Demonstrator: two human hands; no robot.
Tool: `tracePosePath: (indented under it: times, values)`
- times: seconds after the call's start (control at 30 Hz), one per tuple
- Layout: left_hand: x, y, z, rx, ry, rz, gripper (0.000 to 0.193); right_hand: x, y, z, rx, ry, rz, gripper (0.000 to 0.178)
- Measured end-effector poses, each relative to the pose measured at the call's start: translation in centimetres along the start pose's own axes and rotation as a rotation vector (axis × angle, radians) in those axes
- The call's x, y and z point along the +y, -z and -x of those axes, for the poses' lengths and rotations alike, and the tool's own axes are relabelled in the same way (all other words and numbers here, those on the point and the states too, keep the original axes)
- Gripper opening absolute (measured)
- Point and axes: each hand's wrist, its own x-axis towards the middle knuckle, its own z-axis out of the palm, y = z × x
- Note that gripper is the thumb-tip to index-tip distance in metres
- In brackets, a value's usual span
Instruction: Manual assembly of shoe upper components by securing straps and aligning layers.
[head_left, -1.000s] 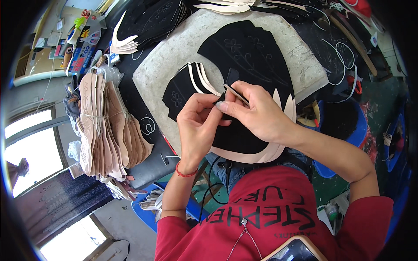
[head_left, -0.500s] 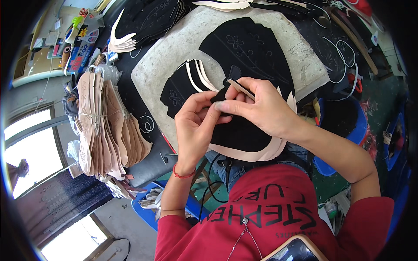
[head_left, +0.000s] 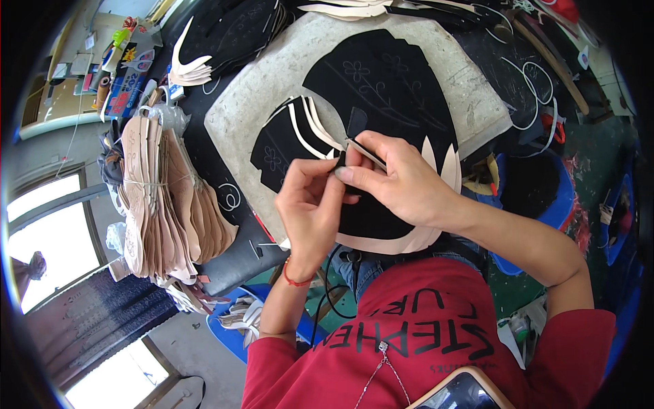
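Observation:
My left hand [head_left: 310, 204] pinches a small black piece of material [head_left: 340, 161] between thumb and fingertips, its fingers mostly curled. Close against it, my right hand [head_left: 405, 178] is closed on a thin, flat, stick-like tool [head_left: 366, 154], with its thumb at the black piece. Both hands are above a stack of black cut panels [head_left: 388, 82] with stitched flower patterns and cream edges. A small dark flap [head_left: 356, 121] lies on the panels just beyond the fingertips. To the left are smaller black panels with cream strips [head_left: 315, 123]. My fingers hide much of the held piece.
A pale worn board [head_left: 238, 102] lies beneath the panels. Tied bundles of beige cut pieces [head_left: 153, 198] stand at the left edge. More black panels [head_left: 231, 31] lie at the far left. White cord [head_left: 531, 85] and a blue bin [head_left: 538, 198] are on the right.
Both hands have come slightly nearer to me, and the black piece shows less between the fingers. The stack of panels has shifted a little to the left.

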Motion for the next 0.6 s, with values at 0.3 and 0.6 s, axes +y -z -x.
tracePosePath:
  times: [0.3,0.6]
  values:
    - [0.4,0.8,-0.9,-0.069,0.160,0.146,0.021,0.3,0.4,0.4,0.172,0.243,0.418,0.019]
    - [1.2,0.8,-0.8,-0.042,0.124,0.026,0.026,-0.5,-0.6,0.4,0.214,0.577,1.106,0.023]
